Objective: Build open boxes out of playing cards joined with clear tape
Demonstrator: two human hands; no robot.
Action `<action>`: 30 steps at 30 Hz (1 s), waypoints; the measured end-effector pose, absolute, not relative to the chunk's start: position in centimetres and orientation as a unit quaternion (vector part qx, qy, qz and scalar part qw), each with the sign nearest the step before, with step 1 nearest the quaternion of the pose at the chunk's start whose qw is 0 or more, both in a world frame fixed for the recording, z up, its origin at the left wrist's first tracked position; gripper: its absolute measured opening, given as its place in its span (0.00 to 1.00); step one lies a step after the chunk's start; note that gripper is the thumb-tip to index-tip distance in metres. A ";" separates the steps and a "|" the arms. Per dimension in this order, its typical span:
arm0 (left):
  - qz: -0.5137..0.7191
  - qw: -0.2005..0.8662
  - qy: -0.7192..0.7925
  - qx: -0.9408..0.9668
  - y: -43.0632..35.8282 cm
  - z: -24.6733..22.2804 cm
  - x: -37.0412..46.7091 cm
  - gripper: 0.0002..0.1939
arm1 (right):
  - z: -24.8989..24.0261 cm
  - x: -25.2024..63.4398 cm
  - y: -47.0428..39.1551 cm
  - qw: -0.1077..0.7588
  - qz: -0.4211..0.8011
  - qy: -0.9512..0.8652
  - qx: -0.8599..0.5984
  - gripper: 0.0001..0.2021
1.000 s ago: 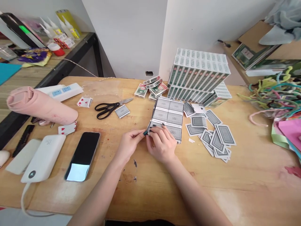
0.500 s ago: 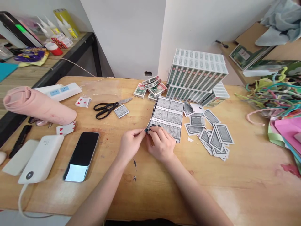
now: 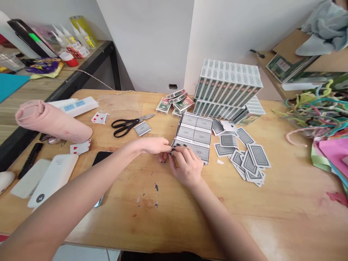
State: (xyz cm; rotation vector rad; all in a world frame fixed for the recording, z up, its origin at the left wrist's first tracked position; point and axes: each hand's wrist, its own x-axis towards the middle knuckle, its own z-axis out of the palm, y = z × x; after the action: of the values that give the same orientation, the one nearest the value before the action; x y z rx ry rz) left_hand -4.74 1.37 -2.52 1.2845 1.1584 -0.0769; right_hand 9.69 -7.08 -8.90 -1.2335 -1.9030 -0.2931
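Note:
A flat block made of playing cards (image 3: 187, 132), grey patterned backs up and white bands across it, lies on the wooden table in front of me. At its near left corner, my left hand (image 3: 156, 145) pinches the edge, its fingertips partly hidden. My right hand (image 3: 187, 165) grips the same corner, with dark-nailed fingers bent over the top and the thumb near the left fingertips. Loose playing cards (image 3: 249, 161) lie scattered right of the block, mostly face down. To its left are black-handled scissors (image 3: 125, 126) and a small folded card piece (image 3: 142, 128).
Stacked card boxes (image 3: 227, 85) stand behind the block, near several loose card packs (image 3: 176, 102). On the left lie a pink rolled pouch (image 3: 54, 121), a white power bank (image 3: 54, 179) and a phone (image 3: 101, 157) partly under my left forearm. Pipe cleaners (image 3: 323, 108) heap at the right.
My left forearm has swung out to the left and up, now crossing over the phone, and the left hand has turned sideways at the corner. The right hand and the block stay put.

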 end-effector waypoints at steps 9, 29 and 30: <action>-0.071 0.518 0.503 0.689 1.5 -2.4 -3.5 0.14 | -8.5 10.1 -7.6 0.433 -0.064 -0.767 -0.470 0.07; 0.141 0.568 0.383 0.714 -2.8 -5.5 -6.6 0.16 | -8.5 10.2 -7.7 0.457 -0.080 -0.744 -0.481 0.07; 0.145 0.589 0.379 0.699 -2.6 -5.7 -6.6 0.18 | -8.5 10.2 -7.7 0.456 -0.079 -0.745 -0.481 0.07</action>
State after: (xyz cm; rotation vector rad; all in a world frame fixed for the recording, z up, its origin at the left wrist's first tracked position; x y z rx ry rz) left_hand -6.62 -2.58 -5.68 1.6273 0.8831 0.3379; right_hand 10.19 -7.74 -8.54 -1.1867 -1.8363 -0.1958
